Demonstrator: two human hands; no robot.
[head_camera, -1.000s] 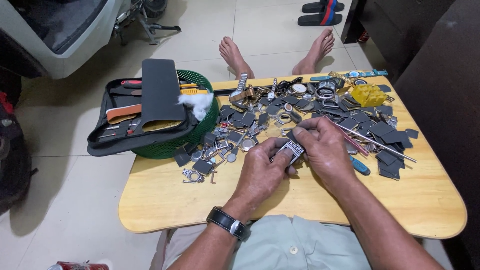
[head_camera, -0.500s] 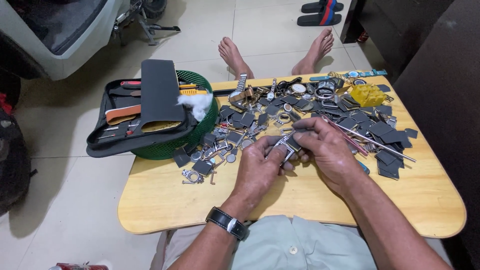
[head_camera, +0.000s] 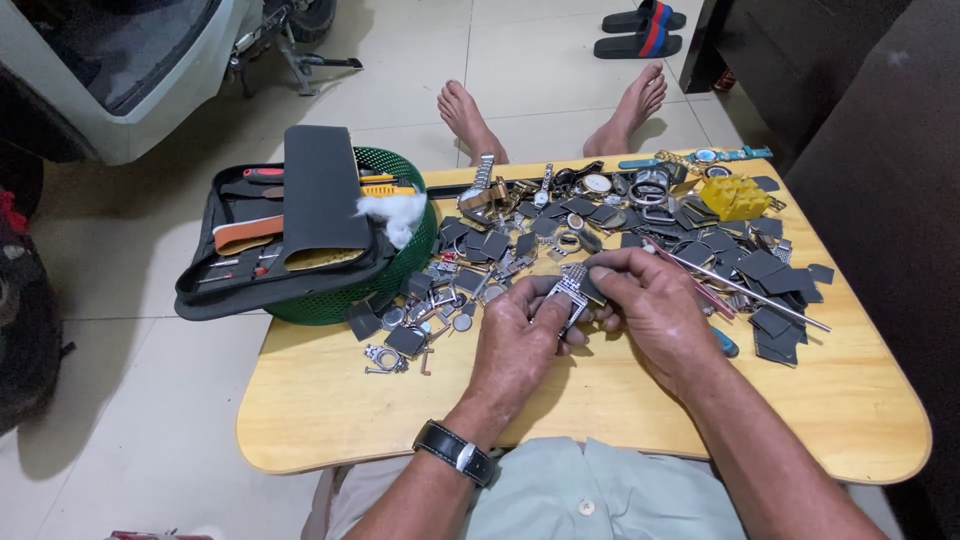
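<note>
Hands meet over the middle of the low wooden table (head_camera: 330, 420): the left hand (head_camera: 520, 345) and the right hand (head_camera: 650, 305) both pinch a small silver metal watch band piece (head_camera: 568, 293), fingers curled tight round it, just above the tabletop. Behind it sits a big scatter of dark watch parts (head_camera: 700, 250), with a green mesh basket (head_camera: 400, 270) carrying a black tool case (head_camera: 300, 220) off to the left.

Over the low yellow wooden surface (head_camera: 330, 420), the left hand (head_camera: 515, 345) and the right hand (head_camera: 655, 310) hold together a small silver metal watch band piece (head_camera: 568, 293). Many dark square watch parts (head_camera: 760, 265) lie scattered behind the hands, and a green mesh basket (head_camera: 400, 265) carrying an open black tool case (head_camera: 300, 220) stands at the left edge.
</note>
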